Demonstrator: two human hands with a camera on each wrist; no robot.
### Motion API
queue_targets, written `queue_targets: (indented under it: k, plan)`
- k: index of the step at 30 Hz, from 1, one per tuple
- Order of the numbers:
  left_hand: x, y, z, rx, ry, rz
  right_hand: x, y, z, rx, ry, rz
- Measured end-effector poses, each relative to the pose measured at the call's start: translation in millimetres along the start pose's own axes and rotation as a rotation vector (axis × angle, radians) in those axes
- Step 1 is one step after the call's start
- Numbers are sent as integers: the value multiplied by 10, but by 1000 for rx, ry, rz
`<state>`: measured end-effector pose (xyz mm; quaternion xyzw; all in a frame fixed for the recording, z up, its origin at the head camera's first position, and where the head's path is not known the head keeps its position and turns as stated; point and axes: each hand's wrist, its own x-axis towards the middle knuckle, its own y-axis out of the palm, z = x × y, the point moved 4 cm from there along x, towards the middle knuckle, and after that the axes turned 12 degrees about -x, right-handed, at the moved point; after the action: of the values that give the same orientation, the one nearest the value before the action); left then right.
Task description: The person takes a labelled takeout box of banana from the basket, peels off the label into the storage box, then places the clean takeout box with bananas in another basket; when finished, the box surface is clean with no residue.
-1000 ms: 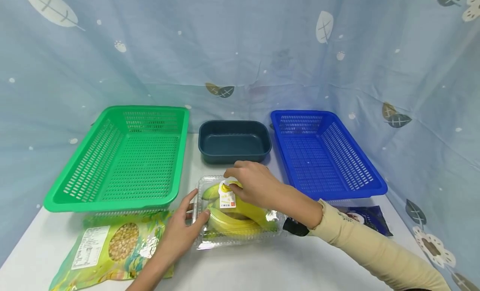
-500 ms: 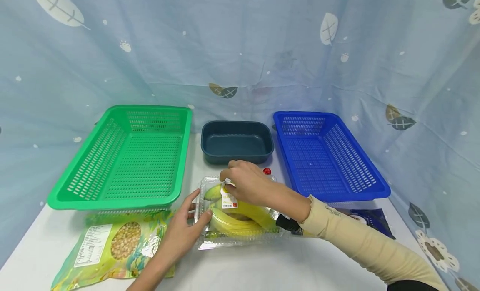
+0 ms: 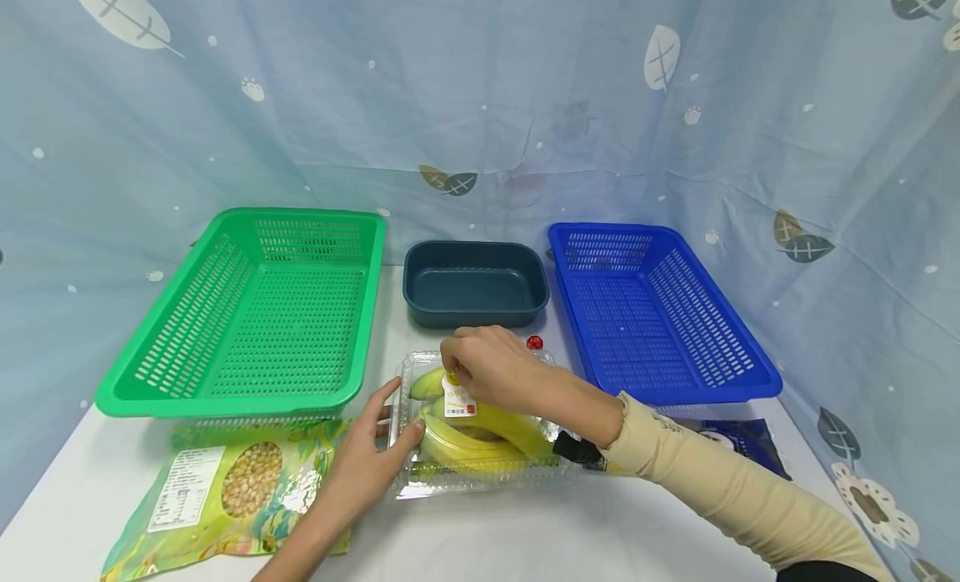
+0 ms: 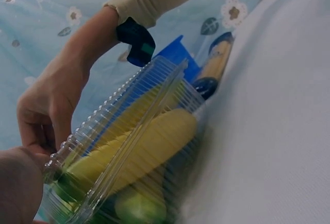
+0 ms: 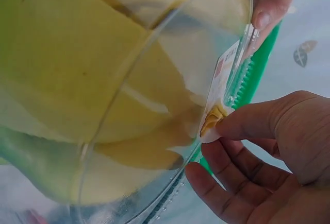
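Note:
A clear plastic clamshell box (image 3: 480,480) of bananas (image 3: 461,453) lies on the white table. My left hand (image 3: 367,453) grips its left edge, the thumb on the lid and the fingers at the side. Above the lid, my right hand (image 3: 498,373) pinches the top of a white sticker label (image 3: 459,403) printed with a banana picture. In the right wrist view that end of the label (image 5: 220,80) curves up off the lid between thumb and fingers, while its other end lies against the plastic. The left wrist view shows the box (image 4: 139,131) from its side.
Behind the box stands a dark teal tub (image 3: 476,317), with a small red item (image 3: 534,342) nearby. A green basket (image 3: 112,394) is at left, a blue basket (image 3: 675,392) at right. A green-yellow food bag (image 3: 307,474) lies front left, a dark blue packet (image 3: 750,444) at right.
My right hand has shifted slightly left along the label, and the label's top now bends up in its fingers. The left hand keeps its place; the red item has come into view.

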<state>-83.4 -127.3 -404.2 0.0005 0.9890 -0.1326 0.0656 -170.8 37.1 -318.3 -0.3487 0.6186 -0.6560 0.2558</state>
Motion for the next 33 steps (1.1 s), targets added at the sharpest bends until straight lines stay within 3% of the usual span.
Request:
queue_targets:
  k: [16,33]
  plan:
    - [-11,1,19,-2,22,-2,-151,-172,62,67,-20,-20]
    - [-14,11,7,-5,34,-2,-284,-374,73,130,-63,-101]
